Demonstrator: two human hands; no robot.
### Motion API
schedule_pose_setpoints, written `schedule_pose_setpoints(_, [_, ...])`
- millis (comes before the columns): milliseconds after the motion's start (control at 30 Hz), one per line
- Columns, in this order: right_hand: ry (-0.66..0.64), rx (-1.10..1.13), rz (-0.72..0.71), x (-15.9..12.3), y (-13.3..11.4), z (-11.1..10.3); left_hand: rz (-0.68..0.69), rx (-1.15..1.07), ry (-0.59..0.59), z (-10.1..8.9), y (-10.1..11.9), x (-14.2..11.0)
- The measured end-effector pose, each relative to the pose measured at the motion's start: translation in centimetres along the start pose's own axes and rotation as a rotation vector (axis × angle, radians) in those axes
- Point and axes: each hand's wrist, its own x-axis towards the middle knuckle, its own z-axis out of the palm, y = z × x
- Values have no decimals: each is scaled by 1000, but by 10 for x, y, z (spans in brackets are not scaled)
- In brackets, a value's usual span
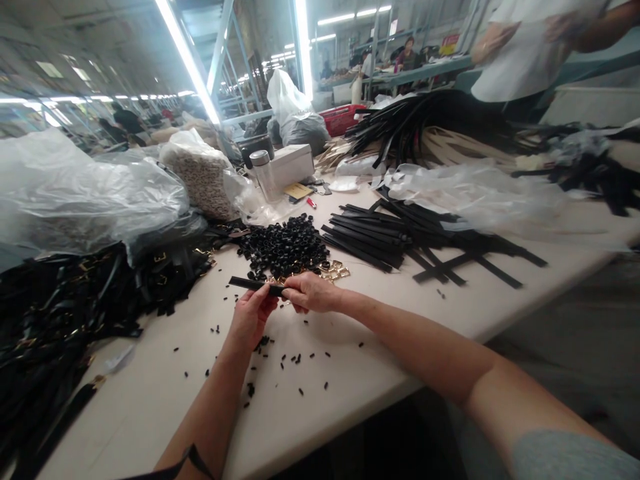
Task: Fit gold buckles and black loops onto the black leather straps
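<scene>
Both hands hold one black strap (246, 283) above the table, its free end pointing left. My left hand (251, 315) pinches it from below near its middle. At its right end, the fingers of my right hand (311, 292) are closed round it and hide that end. Just behind the hands lies a heap of small black loops (285, 243), with gold-coloured buckles (336, 270) at its near right edge. Small black bits (297, 359) are scattered over the tabletop in front.
More black straps (367, 237) lie right of the loops. Buckled black straps (100, 293) pile up at left below plastic bags (90, 187). A clear bottle (264, 173) and a white box (293, 165) stand behind. A person in white (535, 50) is at the back right.
</scene>
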Motion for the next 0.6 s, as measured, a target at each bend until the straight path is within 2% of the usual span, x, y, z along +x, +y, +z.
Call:
schedule_pose_setpoints(167, [-74, 201, 68, 0, -3, -3, 75, 139, -137, -3, 3, -5])
schedule_pose_setpoints(267, [-66, 231, 101, 1, -4, -3, 156, 247, -169, -4, 1, -6])
schedule_pose_setpoints(467, [2, 126, 98, 1, -3, 2, 186, 281, -145, -2, -1, -6])
schedule_pose_setpoints(600, [50, -31, 26, -1, -5, 3, 141, 214, -54, 1, 5, -9])
